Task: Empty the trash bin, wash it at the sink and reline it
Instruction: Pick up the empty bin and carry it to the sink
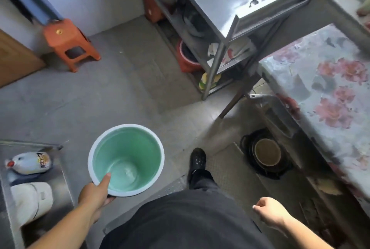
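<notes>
From the head camera, looking down, the left hand (96, 192) is clamped on the near rim of the trash bin (128, 154), thumb laid inside against the green wall and the other fingers hidden under the rim. The bin is held upright above the grey floor (112, 92) at the near left, its pale rim facing the camera and its green inside bare, with a wet-looking sheen at the bottom. The right hand (268, 210) hangs free at the near right, fingers curled loosely together on nothing. Between the two arms is the person's dark top, and a black shoe (197, 158) is planted on the floor just right of the bin. At the left edge a steel shelf (64, 178) carries a lying bottle (30, 163) with a red cap and a white jug (30, 200) nearer the camera. Farther off on the left an orange stool (69, 42) stands by the wall. At the far right a steel rack (218, 52) holds pans and a red bucket (186, 58) low down. Along the right side runs a tabletop (328, 80) covered in a flowered cloth, and beneath it, on the floor, sits a dark round pot (267, 152).
</notes>
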The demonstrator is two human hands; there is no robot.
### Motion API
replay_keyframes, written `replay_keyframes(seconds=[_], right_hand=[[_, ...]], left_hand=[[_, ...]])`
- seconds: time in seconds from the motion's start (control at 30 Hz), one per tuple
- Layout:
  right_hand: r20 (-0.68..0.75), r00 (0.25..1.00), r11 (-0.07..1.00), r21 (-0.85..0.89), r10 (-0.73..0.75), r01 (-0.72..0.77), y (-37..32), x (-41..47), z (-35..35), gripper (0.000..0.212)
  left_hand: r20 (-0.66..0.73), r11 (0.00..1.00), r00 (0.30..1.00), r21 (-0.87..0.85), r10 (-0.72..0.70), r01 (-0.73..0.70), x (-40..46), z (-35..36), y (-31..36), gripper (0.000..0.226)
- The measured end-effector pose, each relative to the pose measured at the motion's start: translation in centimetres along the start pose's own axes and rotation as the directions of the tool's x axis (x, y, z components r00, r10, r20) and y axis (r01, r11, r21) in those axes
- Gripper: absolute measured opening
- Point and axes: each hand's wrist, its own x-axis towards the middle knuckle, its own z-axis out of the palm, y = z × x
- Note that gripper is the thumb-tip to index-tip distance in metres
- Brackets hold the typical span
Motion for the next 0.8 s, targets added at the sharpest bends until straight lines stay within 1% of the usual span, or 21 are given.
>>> replay_keyframes(seconds=[0.13,0.23,0.33,0.43,0.5,0.6,0.7,0.8], right_hand=[[0.046,0.995,0.993,-0.072,-0.093,0.096,-4.4,3.6,-7.3,0.026],[0.023,0.983,0.975,-0.128,-0.180,0.182,-9.8,6.3,-12.8,0.028],[0.029,0.962,0.945,-0.182,-0.272,0.273,-16.6,7.7,-17.0,0.021],[0.008,0.931,0.914,-0.187,-0.365,0.360,-24.4,8.9,-20.2,0.027],[0.000,0.906,0.883,-0.224,-0.423,0.412,-29.3,9.7,-22.2,0.026],[-0.002,0.886,0.858,-0.250,-0.464,0.449,-36.0,10.6,-24.5,0.021],[-0.012,0.887,0.852,-0.285,-0.462,0.440,-41.8,11.3,-25.6,0.028],[-0.005,0.894,0.845,-0.329,-0.447,0.421,-46.4,11.1,-26.4,0.032]], left_hand=[[-0.072,0.996,0.996,-0.084,-0.049,0.043,-0.2,1.3,3.5,0.027],[-0.078,0.986,0.994,-0.153,-0.072,0.059,0.4,2.4,6.5,0.025],[-0.088,0.968,0.992,-0.242,-0.095,0.071,1.1,2.9,8.5,0.021],[-0.088,0.947,0.988,-0.307,-0.127,0.094,2.4,2.9,10.5,0.017],[-0.074,0.931,0.987,-0.347,-0.146,0.112,3.7,2.8,11.8,0.016],[-0.053,0.916,0.983,-0.374,-0.178,0.146,6.1,2.5,13.5,0.017],[-0.060,0.920,0.976,-0.350,-0.211,0.177,9.4,0.9,16.5,0.022],[-0.066,0.931,0.974,-0.315,-0.217,0.186,12.9,-1.5,20.4,0.020]])
